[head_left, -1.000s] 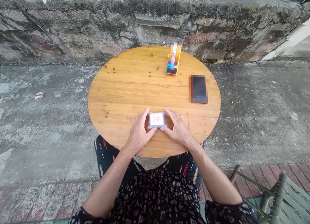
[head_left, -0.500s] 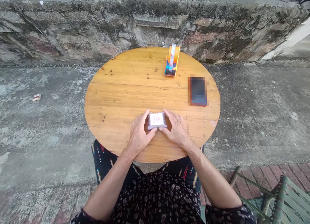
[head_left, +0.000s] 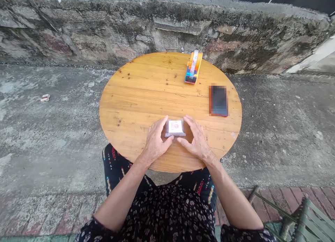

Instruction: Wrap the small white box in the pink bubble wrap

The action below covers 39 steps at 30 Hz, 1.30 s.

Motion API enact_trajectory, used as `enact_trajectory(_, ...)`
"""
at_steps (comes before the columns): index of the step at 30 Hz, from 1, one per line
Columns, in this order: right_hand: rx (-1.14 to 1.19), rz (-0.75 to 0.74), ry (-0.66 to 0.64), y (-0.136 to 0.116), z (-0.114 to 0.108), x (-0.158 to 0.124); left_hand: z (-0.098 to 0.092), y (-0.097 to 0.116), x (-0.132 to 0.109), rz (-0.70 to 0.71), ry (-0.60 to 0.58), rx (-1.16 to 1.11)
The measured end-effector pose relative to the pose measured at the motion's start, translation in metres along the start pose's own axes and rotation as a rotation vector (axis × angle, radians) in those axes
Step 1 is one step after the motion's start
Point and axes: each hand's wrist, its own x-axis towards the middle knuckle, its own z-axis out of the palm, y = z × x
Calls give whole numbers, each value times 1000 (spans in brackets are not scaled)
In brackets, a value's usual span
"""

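- Small flat rectangular packet in hazy lilac-grey plastic wrap (head_left: pixel 175 127), with a white upper face: in the head view it lies just below the centre of the frame, on the oval-looking yellow-brown wooden table (head_left: pixel 131 109).
- The bare left hand (head_left: pixel 157 139) curves around its left side, thumb and forefinger spread; whether they press on it I cannot tell.
- The bare right hand (head_left: pixel 197 139) curves around the other side, wide, its thumb apart from the packet's lower edge.
- Risk, as I judge it: with so loose a hold, the wrap could slip, and uneven pushing from one side would skew the packet.
- The upright orange-and-blue plastic tape dispenser (head_left: pixel 194 67), upper right of centre, stands near the far rim; a knock could tip it off.
- Writing: the white face carries a reddish round mark and smaller print to its left, too small to read.
- The dark rectangular object with an orange-red edge (head_left: pixel 219 100), right of centre, is pixelated, so any brand is hidden.
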Motion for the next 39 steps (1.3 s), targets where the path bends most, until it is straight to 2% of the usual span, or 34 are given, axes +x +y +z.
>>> enact_trajectory(7, -5, -50, -17, -11, -2, 10, 0, -2, 1, 44, 1, -16)
enact_trajectory(12, -16, -59, -14, -9, 2, 12, 0, -2, 1, 73, -14, -24)
enact_trajectory(39, -144, -110, -28, -12, -4, 17, -1, 0, 3, 16, -22, -32)
